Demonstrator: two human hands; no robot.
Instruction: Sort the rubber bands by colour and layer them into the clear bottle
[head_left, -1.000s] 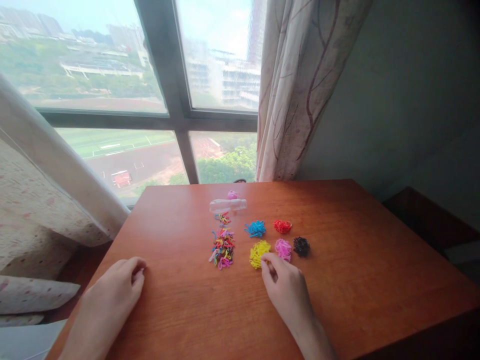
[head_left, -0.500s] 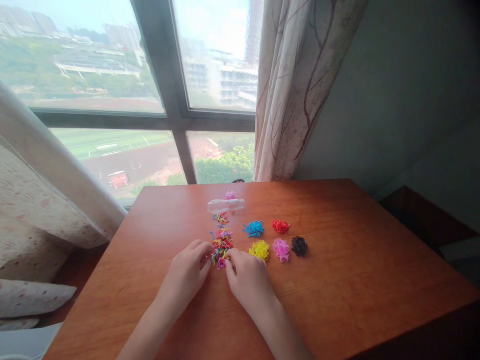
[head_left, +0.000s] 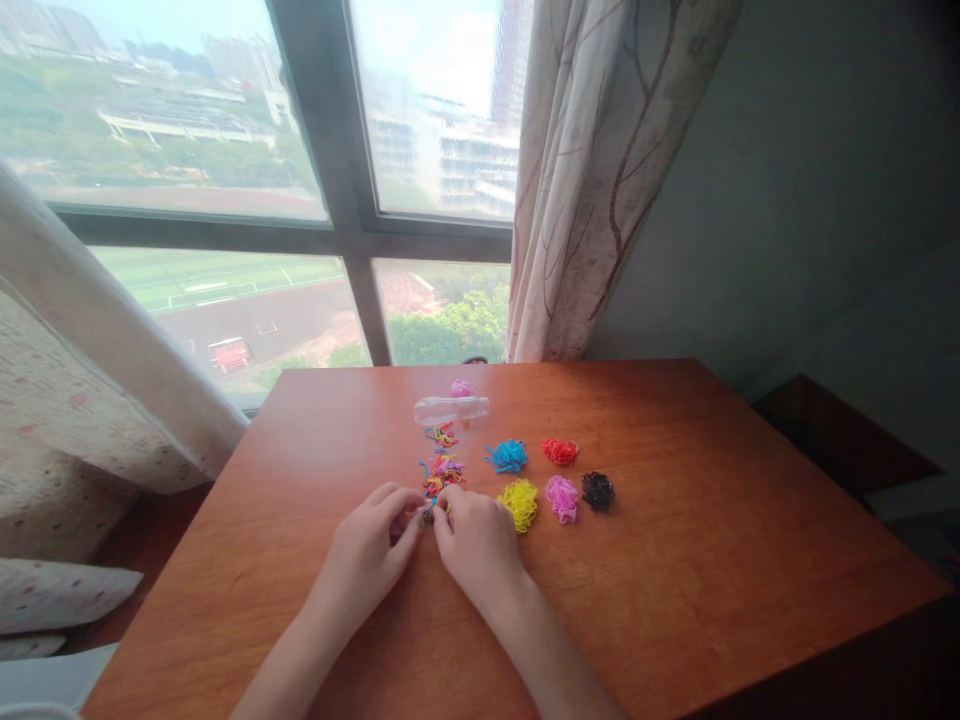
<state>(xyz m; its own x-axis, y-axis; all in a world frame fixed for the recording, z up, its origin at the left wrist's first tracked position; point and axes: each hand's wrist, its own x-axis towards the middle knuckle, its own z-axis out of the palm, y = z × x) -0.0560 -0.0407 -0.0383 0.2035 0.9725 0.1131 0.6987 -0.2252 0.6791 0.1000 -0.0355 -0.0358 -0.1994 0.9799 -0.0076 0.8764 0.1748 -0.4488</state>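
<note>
A person's left hand and right hand bend over the mixed bands, beside the yellow pile; fingertips bunched, grip impossible to tell; light, single pinches should limit tangling.

The left hand and the right hand are showing bare, slender in build; the left forearm and the right forearm are running uncovered, tapering smoothly toward narrow wrists.

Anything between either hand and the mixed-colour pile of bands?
Nothing visible: the left hand and right hand are both at the near end of the mixed-colour pile. The yellow pile lies right of it, outside that path.
</note>
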